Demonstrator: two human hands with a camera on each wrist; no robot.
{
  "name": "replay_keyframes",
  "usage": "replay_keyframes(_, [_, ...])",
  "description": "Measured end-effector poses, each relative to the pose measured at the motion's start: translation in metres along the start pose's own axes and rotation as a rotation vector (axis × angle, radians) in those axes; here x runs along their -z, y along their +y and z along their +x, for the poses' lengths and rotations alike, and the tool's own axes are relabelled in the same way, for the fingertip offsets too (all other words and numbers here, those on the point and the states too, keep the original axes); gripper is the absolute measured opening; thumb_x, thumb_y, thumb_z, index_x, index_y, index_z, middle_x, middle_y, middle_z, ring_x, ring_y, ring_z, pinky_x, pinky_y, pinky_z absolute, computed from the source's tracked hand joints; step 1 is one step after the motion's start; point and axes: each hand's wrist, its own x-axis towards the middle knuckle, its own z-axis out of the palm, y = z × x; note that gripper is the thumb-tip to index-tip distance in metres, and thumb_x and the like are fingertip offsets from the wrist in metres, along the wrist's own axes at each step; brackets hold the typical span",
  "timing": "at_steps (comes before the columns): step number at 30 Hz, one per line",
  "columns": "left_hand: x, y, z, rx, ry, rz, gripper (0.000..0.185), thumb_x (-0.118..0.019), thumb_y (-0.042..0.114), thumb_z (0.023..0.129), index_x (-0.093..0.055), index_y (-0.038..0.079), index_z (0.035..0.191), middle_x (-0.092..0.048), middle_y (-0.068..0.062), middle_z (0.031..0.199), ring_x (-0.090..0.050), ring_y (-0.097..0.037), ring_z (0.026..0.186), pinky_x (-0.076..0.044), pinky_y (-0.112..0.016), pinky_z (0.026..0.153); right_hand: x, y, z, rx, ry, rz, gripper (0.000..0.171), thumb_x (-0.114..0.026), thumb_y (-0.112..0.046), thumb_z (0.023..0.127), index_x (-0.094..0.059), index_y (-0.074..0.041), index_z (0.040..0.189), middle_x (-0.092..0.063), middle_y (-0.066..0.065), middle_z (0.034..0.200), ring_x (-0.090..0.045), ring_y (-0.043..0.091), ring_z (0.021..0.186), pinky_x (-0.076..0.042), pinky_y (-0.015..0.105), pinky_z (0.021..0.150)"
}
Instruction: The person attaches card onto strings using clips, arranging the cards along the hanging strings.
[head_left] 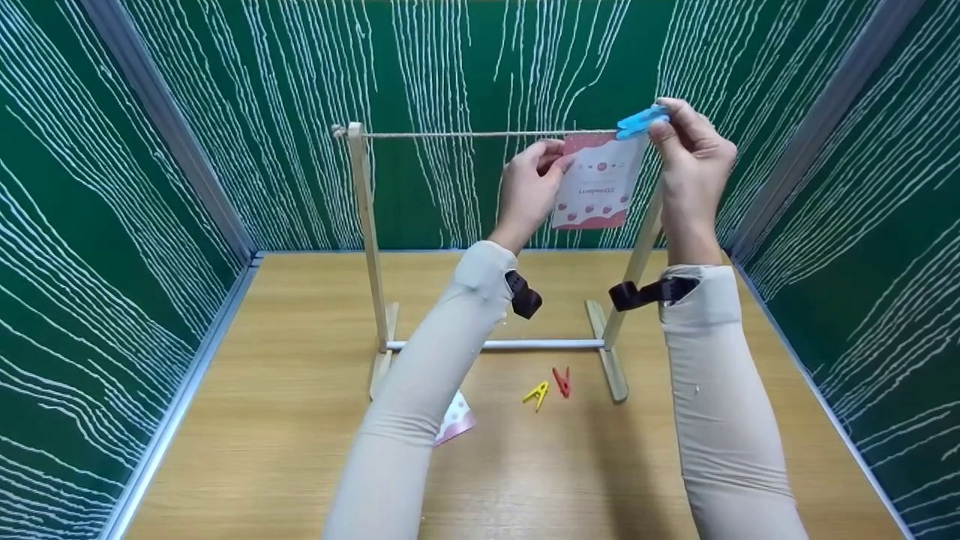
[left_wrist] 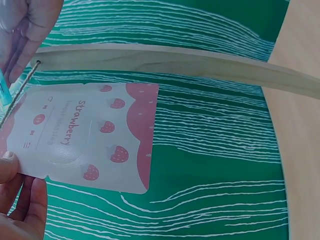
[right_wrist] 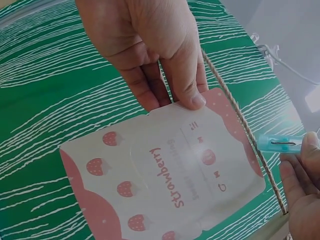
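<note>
A pink and white strawberry card [head_left: 596, 184] hangs upside down against the rope [head_left: 465, 135], its top edge level with it. My left hand [head_left: 531, 186] pinches the card's left edge near the top, thumb on the printed face as the left wrist view shows. At the card's upper right corner, my right hand [head_left: 696, 169] pinches a blue clothespin [head_left: 641, 121] by its handle ends. In the right wrist view the nose of that clothespin [right_wrist: 280, 144] meets the rope and the card's edge.
The rope is strung between wooden posts [head_left: 365, 225] of a stand with a white crossbar [head_left: 544, 344]. On the table lie a yellow clothespin [head_left: 537, 394], a red clothespin [head_left: 562, 382] and another card [head_left: 454, 420], partly behind my left forearm. Green, white-streaked walls [head_left: 315, 90] surround the table.
</note>
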Motion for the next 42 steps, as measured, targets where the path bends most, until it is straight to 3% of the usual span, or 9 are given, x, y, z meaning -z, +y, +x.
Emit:
replay_keyframes(7, [0.000, 0.001, 0.001, 0.000, -0.003, -0.015, 0.023, -0.059, 0.015, 0.095, -0.063, 0.008, 0.117, -0.070, -0.005, 0.112, -0.063, -0.010, 0.094, -0.049, -0.015, 0.084, -0.003, 0.000, 0.004, 0.017, -0.033, -0.104, 0.023, -0.066, -0.007, 0.086, -0.072, -0.003, 0.108, -0.065, 0.002, 0.100, -0.055, 0.015, 0.093, -0.048, 0.021, 0.090])
replay_keyframes(17, [-0.002, 0.001, 0.000, 0.006, -0.012, -0.017, 0.023, -0.058, 0.016, 0.095, -0.063, 0.009, 0.118, -0.070, -0.004, 0.113, -0.063, -0.009, 0.095, -0.049, -0.015, 0.085, -0.002, 0.000, 0.005, -0.004, -0.044, -0.217, 0.025, -0.064, -0.009, 0.088, -0.072, -0.007, 0.111, -0.063, 0.000, 0.102, -0.057, 0.014, 0.094, -0.048, 0.022, 0.095])
replay_keyframes(25, [-0.002, -0.002, 0.000, -0.027, 0.007, -0.017, 0.024, -0.059, 0.015, 0.095, -0.063, 0.007, 0.117, -0.070, -0.006, 0.111, -0.064, -0.009, 0.093, -0.050, -0.015, 0.083, -0.007, -0.013, -0.004, -0.006, -0.055, -0.307, 0.025, -0.062, -0.009, 0.090, -0.070, -0.005, 0.114, -0.061, -0.004, 0.098, -0.053, 0.011, 0.093, -0.045, 0.020, 0.086])
replay_keyframes(30, [-0.002, -0.003, 0.000, -0.024, 0.005, -0.019, 0.024, -0.059, 0.014, 0.094, -0.064, 0.007, 0.117, -0.070, -0.006, 0.112, -0.063, -0.010, 0.094, -0.050, -0.015, 0.085, -0.004, -0.004, 0.001, 0.014, -0.067, -0.347, 0.025, -0.062, -0.011, 0.090, -0.071, -0.006, 0.113, -0.060, -0.006, 0.096, -0.048, 0.009, 0.096, -0.044, 0.019, 0.082])
replay_keyframes(42, [-0.003, -0.004, -0.002, -0.010, 0.001, -0.003, 0.025, -0.059, 0.015, 0.094, -0.064, 0.010, 0.118, -0.069, -0.003, 0.115, -0.062, -0.009, 0.096, -0.048, -0.015, 0.087, -0.002, 0.001, 0.003, 0.002, -0.101, -0.449, 0.029, -0.062, -0.013, 0.090, -0.069, -0.010, 0.117, -0.059, -0.005, 0.100, -0.055, 0.010, 0.094, -0.049, 0.019, 0.091])
